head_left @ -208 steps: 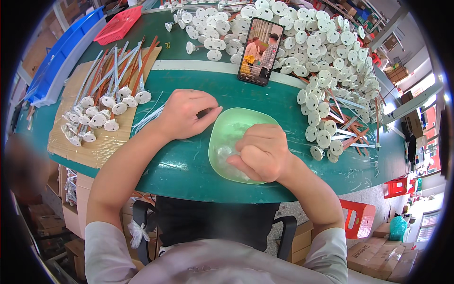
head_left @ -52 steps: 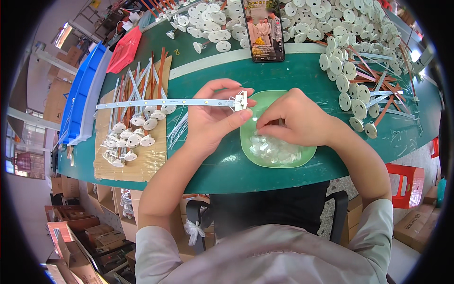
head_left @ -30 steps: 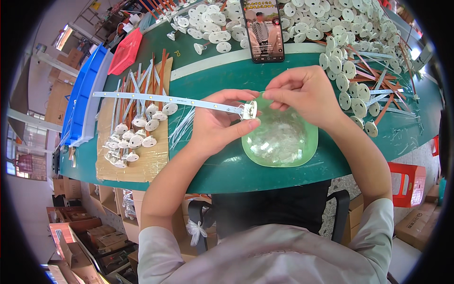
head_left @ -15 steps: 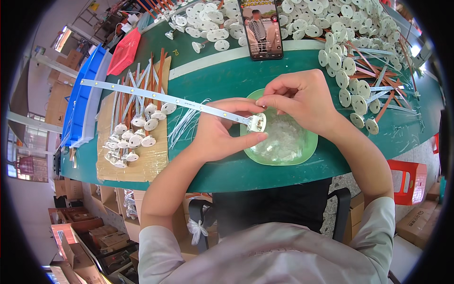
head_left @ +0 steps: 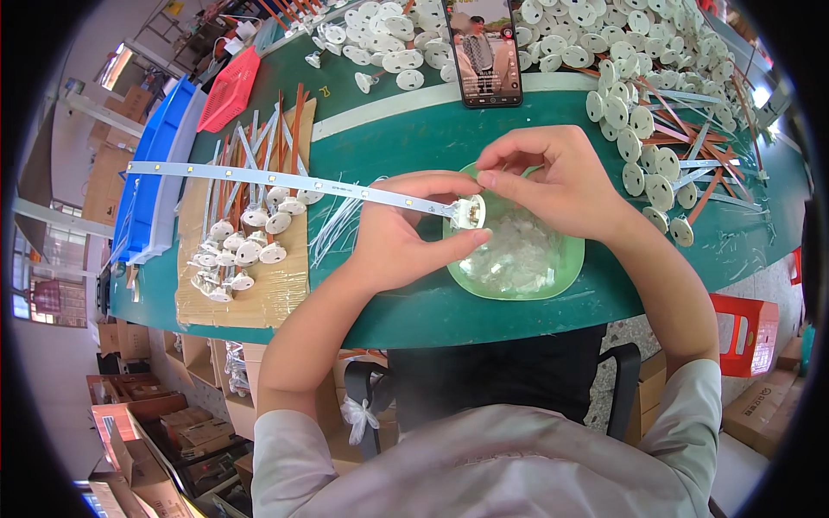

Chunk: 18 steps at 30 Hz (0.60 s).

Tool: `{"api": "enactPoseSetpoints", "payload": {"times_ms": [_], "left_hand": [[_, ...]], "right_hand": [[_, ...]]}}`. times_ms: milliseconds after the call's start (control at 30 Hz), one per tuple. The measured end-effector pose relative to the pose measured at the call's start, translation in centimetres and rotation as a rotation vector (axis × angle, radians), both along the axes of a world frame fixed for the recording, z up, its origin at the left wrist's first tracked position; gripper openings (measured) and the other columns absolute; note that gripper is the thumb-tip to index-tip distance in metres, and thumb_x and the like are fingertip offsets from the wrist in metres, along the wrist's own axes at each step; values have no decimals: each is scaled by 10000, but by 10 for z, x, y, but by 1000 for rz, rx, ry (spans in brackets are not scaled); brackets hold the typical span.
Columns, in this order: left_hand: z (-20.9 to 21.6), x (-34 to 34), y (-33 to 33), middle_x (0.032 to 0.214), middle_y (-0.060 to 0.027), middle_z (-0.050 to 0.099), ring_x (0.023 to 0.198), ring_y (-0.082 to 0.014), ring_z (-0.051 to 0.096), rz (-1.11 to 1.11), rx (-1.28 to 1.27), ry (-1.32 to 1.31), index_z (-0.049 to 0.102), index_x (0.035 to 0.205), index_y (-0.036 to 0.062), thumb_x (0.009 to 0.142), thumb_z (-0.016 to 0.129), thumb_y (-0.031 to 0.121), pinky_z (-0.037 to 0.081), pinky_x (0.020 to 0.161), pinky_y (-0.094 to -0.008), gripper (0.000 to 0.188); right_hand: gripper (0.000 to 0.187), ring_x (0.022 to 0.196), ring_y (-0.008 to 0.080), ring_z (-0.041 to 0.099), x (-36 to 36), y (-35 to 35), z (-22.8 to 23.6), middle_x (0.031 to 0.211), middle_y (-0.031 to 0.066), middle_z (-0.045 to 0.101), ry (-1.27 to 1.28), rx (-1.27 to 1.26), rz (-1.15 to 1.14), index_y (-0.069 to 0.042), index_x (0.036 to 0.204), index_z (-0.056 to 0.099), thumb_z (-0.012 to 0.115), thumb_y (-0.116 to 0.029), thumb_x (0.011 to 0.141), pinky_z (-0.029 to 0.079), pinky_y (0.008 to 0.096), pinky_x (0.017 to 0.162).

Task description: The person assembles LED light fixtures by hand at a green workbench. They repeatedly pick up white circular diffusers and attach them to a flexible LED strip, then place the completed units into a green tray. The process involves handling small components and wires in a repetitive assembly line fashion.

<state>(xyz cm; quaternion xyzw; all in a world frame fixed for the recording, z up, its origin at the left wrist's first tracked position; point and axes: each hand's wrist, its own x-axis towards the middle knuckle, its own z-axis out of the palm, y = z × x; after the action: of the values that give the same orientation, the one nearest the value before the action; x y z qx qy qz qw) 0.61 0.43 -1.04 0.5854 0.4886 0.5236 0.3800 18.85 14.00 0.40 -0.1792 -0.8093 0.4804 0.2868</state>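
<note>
LED strip (head_left: 285,180) (one) extends left over one cardboard sheet (head_left: 259,306); the left hand (head_left: 401,237) pinches its single round white base (head_left: 471,212). The right hand (head_left: 557,186), curled over one green bowl (head_left: 573,269), presses thumb and forefinger together; anything between is indiscernible.

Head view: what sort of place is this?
Probably an assembly workshop: many similar white discs heaped on a green table, a chip-dotted strip in the left hand, and cartons nearby.
</note>
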Motion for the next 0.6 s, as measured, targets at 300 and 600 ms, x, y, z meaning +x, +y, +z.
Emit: {"api": "enactPoseSetpoints", "payload": {"times_ms": [300, 600], "left_hand": [[-4, -5, 4, 988, -98, 757, 853, -148, 696, 60, 100, 243, 743, 1044, 6, 727, 871, 139, 554, 806, -300, 366], [-3, -5, 5, 964, -91, 757, 843, -140, 693, 54, 58, 238, 742, 1028, 0, 726, 867, 140, 551, 794, -290, 355]], "right_hand": [[181, 801, 181, 719, 2, 5, 3, 846, 108, 747, -104, -25, 52, 3, 957, 752, 712, -145, 861, 575, 333, 734], [174, 749, 206, 721, 4, 3, 10, 821, 129, 746, -193, 50, 45, 9, 924, 753, 697, -134, 844, 575, 328, 701]]}}
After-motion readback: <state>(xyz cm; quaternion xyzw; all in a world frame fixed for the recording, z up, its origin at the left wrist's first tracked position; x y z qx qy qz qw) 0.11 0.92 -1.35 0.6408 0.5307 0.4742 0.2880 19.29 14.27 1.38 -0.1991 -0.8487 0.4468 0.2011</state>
